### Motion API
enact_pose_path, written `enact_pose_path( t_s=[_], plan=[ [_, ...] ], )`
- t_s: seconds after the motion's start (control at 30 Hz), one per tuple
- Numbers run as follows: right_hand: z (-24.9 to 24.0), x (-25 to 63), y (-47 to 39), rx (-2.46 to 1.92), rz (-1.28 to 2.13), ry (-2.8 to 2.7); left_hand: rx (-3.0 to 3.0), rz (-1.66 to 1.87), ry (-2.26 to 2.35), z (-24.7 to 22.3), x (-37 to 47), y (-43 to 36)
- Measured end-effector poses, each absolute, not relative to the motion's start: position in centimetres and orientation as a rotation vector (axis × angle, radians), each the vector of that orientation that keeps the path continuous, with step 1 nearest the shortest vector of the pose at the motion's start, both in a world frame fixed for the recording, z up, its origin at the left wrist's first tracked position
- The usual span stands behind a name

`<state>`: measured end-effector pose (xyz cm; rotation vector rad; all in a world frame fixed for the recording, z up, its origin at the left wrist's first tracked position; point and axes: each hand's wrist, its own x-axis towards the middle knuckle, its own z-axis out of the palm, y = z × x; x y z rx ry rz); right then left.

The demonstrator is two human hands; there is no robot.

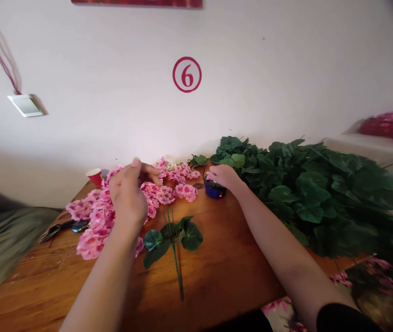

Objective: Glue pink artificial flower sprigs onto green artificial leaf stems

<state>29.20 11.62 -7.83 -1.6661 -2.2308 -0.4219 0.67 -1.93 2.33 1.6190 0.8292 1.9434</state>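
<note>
My left hand (130,191) is above the pink flowers, its thumb raised apart from its loosely bent fingers. Close to those fingertips are the thin upper tips of a green artificial stem (176,263) with several round leaves; I see no clear grip on it. The stem's lower end points toward me over the wooden table. Farther right, my right hand (224,176) is closed on a small pink flower (211,177), held at the top of a round blue pot (214,190) with a lit red light. The hand partly hides the flower and the pot's rim.
Loose pink flower heads (98,221) cover the table's left and back. A red paper cup (94,176) and dark-handled scissors (58,228) are at the left. A large heap of green leaves (307,184) fills the right side. A white wall (113,83) stands behind.
</note>
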Motion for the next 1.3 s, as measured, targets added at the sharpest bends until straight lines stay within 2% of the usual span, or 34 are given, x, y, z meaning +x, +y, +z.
enact_pose_path(
  t_s=[0.33, 0.6, 0.7, 0.8, 0.97, 1.1, 1.3],
  plan=[
    [-6.3, 29.2, 11.0, -1.677, -0.489, -2.147, 1.613, 1.967, 0.757, 2.1, 0.8, -1.7],
    [-5.7, 28.8, 10.5, -1.657, -0.545, -2.041, 1.778, 1.851, 0.987, 2.2, -0.1, -2.0],
    [-5.8, 28.9, 10.5, -1.643, -0.536, -2.038, 1.749, 1.785, 1.145, 0.1, -1.0, -1.7],
    [-5.5, 29.2, 10.4, -1.619, -0.526, -2.036, 1.742, 1.670, 1.393, -4.3, -1.7, -1.5],
    [-4.9, 29.4, 10.1, -1.613, -0.512, -1.988, 1.818, 1.202, 1.777, -10.8, -2.0, -0.6],
    [-5.1, 29.2, 10.1, -1.647, -0.469, -2.002, 1.777, 0.998, 1.695, -12.2, -2.2, 0.4],
    [-5.8, 28.8, 10.4, -1.678, -0.442, -2.034, 1.814, 1.150, 1.563, -12.8, -2.4, 0.2]
  ],
)
